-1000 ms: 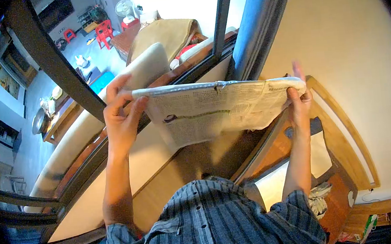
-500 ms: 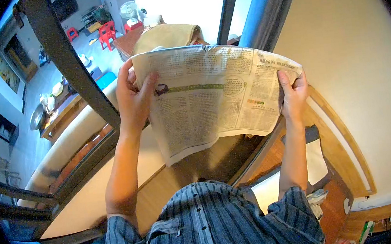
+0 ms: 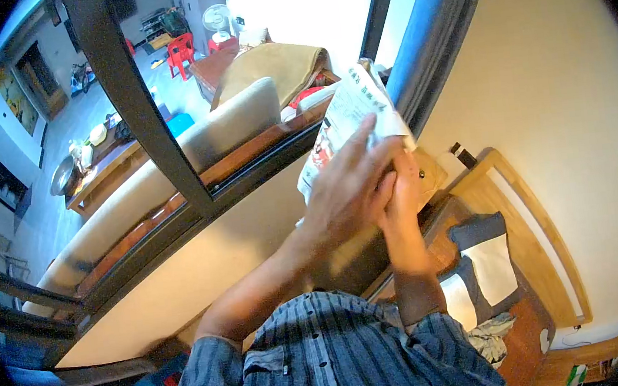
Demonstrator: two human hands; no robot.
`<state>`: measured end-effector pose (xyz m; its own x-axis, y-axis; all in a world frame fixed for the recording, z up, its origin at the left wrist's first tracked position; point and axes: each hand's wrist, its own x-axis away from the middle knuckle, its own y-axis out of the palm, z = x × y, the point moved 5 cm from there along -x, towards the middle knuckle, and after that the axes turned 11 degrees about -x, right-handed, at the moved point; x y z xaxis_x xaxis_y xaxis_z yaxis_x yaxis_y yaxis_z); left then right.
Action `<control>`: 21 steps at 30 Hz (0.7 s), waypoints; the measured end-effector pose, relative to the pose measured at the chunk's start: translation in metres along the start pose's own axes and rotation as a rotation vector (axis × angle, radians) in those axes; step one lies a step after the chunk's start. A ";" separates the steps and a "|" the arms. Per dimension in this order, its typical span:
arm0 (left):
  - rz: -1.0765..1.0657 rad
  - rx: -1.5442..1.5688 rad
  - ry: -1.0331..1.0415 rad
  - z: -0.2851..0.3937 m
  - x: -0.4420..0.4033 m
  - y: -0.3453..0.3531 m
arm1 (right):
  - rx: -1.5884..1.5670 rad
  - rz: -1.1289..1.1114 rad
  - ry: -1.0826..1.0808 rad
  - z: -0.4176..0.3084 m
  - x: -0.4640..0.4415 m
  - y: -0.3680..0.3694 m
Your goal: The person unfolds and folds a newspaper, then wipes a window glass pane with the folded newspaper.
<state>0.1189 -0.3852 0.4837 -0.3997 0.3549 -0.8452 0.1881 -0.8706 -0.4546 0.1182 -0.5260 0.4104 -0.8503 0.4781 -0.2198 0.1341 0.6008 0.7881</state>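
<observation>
The newspaper (image 3: 361,99), now folded into a narrow bundle, tilts up in front of me with print and a coloured picture facing me. My left hand (image 3: 341,182) lies across its near face, slightly blurred, its index finger stretched toward the upper part. Close against it, my right hand (image 3: 400,184) grips the lower right side of the newspaper. The two hands touch and overlap, so some fingers are hidden.
A dark window frame (image 3: 141,112) stands at the left, with a sofa (image 3: 235,118) beyond it. Blue curtain (image 3: 433,47) hangs right of the window. Below right is a wooden bed with a headboard (image 3: 542,222) and a dark and white pillow (image 3: 491,272).
The newspaper was spread wide between both hands and is now folded small. My left hand has moved right across it, and my right hand has come inward to meet it.
</observation>
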 end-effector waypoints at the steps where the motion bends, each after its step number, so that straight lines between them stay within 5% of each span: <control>1: -0.067 0.091 0.000 0.003 0.000 0.006 | -0.110 -0.009 0.006 0.003 0.004 0.000; 4: -0.199 0.048 0.122 0.006 0.002 0.004 | -0.239 -0.321 0.010 -0.010 0.023 0.013; 6: -0.195 0.123 0.244 0.002 0.006 0.002 | 0.208 -0.033 -0.143 -0.015 0.028 0.004; 7: -0.184 0.194 0.308 -0.005 0.008 0.001 | 0.179 -0.009 -0.091 -0.019 0.030 0.006; 10: 0.168 0.055 0.185 -0.032 0.009 -0.045 | 0.073 -0.023 -0.032 -0.034 0.018 0.014; 11: 0.248 -0.017 -0.067 -0.039 0.006 -0.070 | 0.063 -0.003 -0.078 -0.038 0.018 0.010; 13: 0.148 -0.011 -0.301 -0.063 0.009 -0.086 | -0.090 -0.069 -0.039 -0.037 0.027 0.023; 17: -0.377 0.554 -0.568 -0.110 0.056 -0.062 | 0.041 -0.110 -0.070 -0.032 0.027 0.019; 21: -0.342 0.353 -0.559 -0.121 0.058 -0.099 | 0.048 -0.296 -0.036 -0.021 0.016 0.030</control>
<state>0.1857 -0.2372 0.4453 -0.7988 0.4816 -0.3605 -0.2905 -0.8336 -0.4698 0.0979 -0.5140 0.4427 -0.8377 0.2995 -0.4567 -0.0922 0.7468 0.6587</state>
